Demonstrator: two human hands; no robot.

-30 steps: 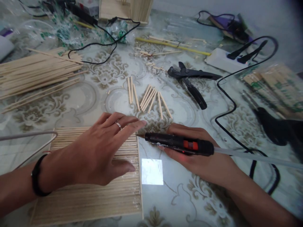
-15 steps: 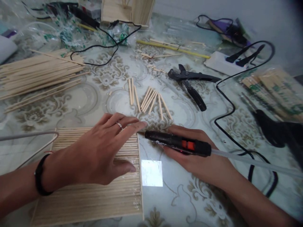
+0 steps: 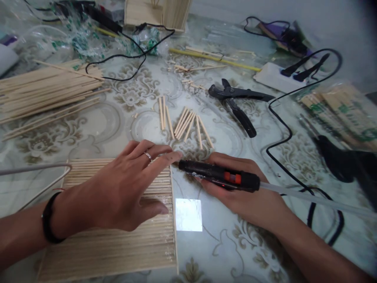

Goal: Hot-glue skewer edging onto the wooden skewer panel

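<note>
My left hand [image 3: 129, 184] lies over a panel of thin wooden sticks [image 3: 118, 251] laid side by side. Its fingers are stretched out and its thumb is spread apart, with the fingertips at the panel's upper right corner. In my right hand [image 3: 250, 196] is a black hot glue gun [image 3: 218, 175] with an orange switch and a glowing red light. A long translucent glue stick [image 3: 297, 196] runs out of its back end. The gun's nozzle points left at the panel's corner, just below my left index fingertip, which partly hides it. Shiny glue shows along the panel's right side.
Several short cut sticks [image 3: 185, 124] lie beyond my hands. Black cutting pliers [image 3: 232, 96] rest to their right, near a white power strip [image 3: 278, 78]. Long sticks [image 3: 50, 90] are piled at left. Black cable [image 3: 290, 135] winds down the right side beside black-handled scissors [image 3: 335, 161].
The glue gun has shifted slightly left and up, its nozzle closer to my left fingertips. My left hand has stayed nearly still on the panel.
</note>
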